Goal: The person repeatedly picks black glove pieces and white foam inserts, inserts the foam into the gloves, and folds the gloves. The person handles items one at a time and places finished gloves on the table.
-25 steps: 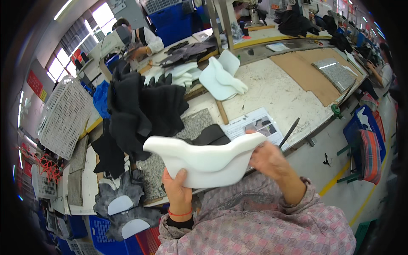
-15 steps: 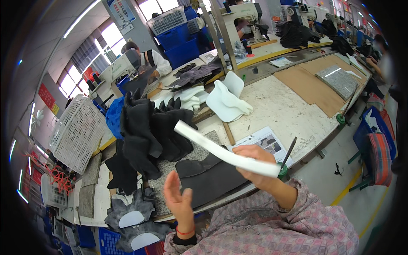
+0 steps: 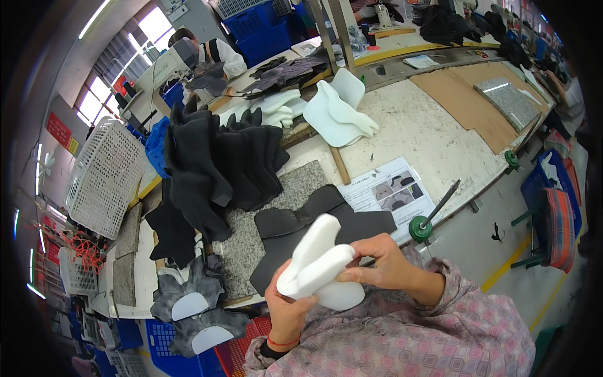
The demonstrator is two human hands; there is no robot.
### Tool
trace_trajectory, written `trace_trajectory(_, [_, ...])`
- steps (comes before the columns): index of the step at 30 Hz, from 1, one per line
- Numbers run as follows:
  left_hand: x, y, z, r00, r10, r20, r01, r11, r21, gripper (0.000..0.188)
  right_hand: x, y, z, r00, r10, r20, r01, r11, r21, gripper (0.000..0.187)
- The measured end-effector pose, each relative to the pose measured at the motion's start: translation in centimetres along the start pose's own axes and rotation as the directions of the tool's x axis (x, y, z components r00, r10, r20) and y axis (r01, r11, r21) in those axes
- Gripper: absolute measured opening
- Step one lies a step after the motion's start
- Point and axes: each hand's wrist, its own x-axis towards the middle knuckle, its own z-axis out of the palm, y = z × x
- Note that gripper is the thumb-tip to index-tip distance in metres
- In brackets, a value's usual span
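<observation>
A thick white foam piece (image 3: pixel 321 271) is bent over on itself in front of me, its ends curling up. My left hand (image 3: pixel 287 313) grips its left side, thumb toward me. On the other side, my right hand (image 3: pixel 384 269) pinches its edge between thumb and fingers. Beneath and beyond the foam, a flat black cut piece (image 3: pixel 295 227) with a curved edge lies on the table, partly over a speckled stone slab (image 3: pixel 242 267). Many shaped black pieces (image 3: pixel 210 157) stand bunched together at the left.
Other white pieces (image 3: pixel 333 119) lie farther back beside a wooden handle (image 3: pixel 340 164). A printed sheet (image 3: pixel 402 195) lies near a green-based spike (image 3: pixel 421 229). Grey pieces with white patches (image 3: pixel 190 306) hang over the left edge. A person (image 3: pixel 220 56) sits at a sewing machine behind.
The foam was a long strip held up in my right hand alone. Now it is lower, nearer me and bent, and my left hand, open before, has closed on it.
</observation>
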Motion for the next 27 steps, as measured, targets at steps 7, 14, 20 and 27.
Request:
trace_trajectory(7, [-0.1, -0.9, -0.1, 0.997, -0.065, -0.048, 0.062, 0.997, -0.052, 0.089, -0.8, 0.6, -0.2, 0.995, 0.0, -0.099, 0.0, 1.0, 0.005, 0.018])
trace_trajectory(14, [0.4, -1.5, 0.5, 0.98, -0.168, -0.103, 0.192, 0.932, 0.307, 0.08, 0.3, 1.9, 0.7, 0.993, 0.103, 0.052, -0.115, 0.917, 0.381, 0.059])
trace_trajectory(20, [9.2, 3.8, -2.7, 0.922, 0.1, 0.374, -0.374, 0.476, 0.796, 0.039, 2.5, 3.5, -3.8, 0.952, 0.294, -0.09, -0.207, 0.828, 0.521, 0.031])
trace_trajectory(27, [22.8, -0.8, -3.3, 0.836, -0.512, 0.197, -0.372, -0.265, 0.889, 0.059, 3.9, 8.4, -7.5, 0.852, 0.516, -0.09, -0.44, 0.798, 0.412, 0.043])
